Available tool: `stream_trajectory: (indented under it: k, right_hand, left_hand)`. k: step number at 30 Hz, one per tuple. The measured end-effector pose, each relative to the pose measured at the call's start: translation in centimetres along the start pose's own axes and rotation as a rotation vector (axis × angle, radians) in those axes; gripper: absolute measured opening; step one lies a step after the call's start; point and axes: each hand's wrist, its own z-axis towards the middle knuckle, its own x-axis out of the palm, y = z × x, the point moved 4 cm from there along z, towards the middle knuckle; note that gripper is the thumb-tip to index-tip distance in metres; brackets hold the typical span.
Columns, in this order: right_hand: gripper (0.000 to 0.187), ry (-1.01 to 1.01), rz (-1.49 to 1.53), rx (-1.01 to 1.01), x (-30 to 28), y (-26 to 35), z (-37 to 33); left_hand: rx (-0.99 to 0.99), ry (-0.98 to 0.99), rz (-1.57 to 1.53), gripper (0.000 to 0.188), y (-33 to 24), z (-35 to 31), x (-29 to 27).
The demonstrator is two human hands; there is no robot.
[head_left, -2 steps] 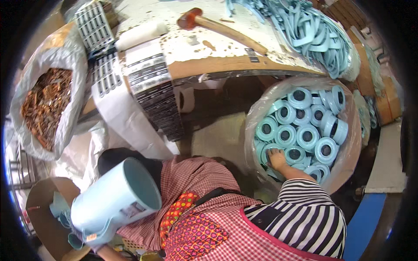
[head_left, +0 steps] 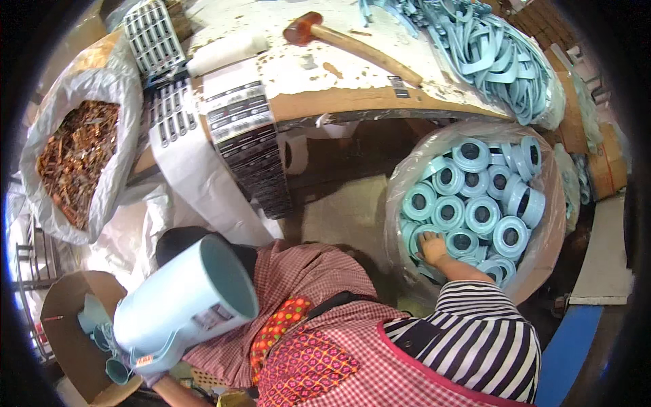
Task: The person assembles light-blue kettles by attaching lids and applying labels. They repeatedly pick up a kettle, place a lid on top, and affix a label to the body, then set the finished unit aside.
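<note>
A large light-blue cylindrical container [head_left: 176,292] lies tilted across my lap, its wide mouth facing right and a label on its side. My left hand [head_left: 150,377] grips its lower end near a bulging part with an orange-and-white sticker; most of the fingers are hidden. At the right, my right hand [head_left: 432,249] reaches into a plastic-lined bin [head_left: 397,203] full of light-blue rings [head_left: 448,212] with dark centres. Its fingers curl over a light-blue ring [head_left: 411,239] at the bin's near-left side, which the hand partly covers.
A worktable [head_left: 298,74] ahead carries a mallet [head_left: 359,51], light-blue straps [head_left: 502,61] and a fanfolded label strip [head_left: 254,149] hanging over its edge. A sack of brown scraps [head_left: 78,156] stands left. Below it, a cardboard box [head_left: 68,325] holds small light-blue parts.
The whole view has shifted slightly, so everything sits a little farther right. Both hands keep their places on the container and the ring.
</note>
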Motion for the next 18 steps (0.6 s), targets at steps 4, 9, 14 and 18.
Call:
stream_trajectory:
  k: [4, 9, 14, 18]
  right_hand:
    - [0.068, 0.233, -0.028, 0.059, -3.0, 2.7, -0.3]
    - [0.049, -0.127, -0.161, 0.039, 2.4, 1.1, -0.3]
    - [0.039, -0.737, 0.265, 0.466, -6.4, 0.4, -1.2]
    - [0.042, -1.228, 0.996, -0.016, -28.2, 10.6, -3.5]
  left_hand:
    - [-0.124, 0.212, -0.127, 0.049, 1.2, 0.0, 3.4]
    - [-0.119, 0.319, -0.192, 0.051, 1.8, -2.6, 6.7]
    - [-0.282, 0.347, -0.350, 0.050, 1.0, -5.6, 8.5]
    - [-0.266, 0.373, -0.413, 0.047, 1.6, -7.2, 7.8]
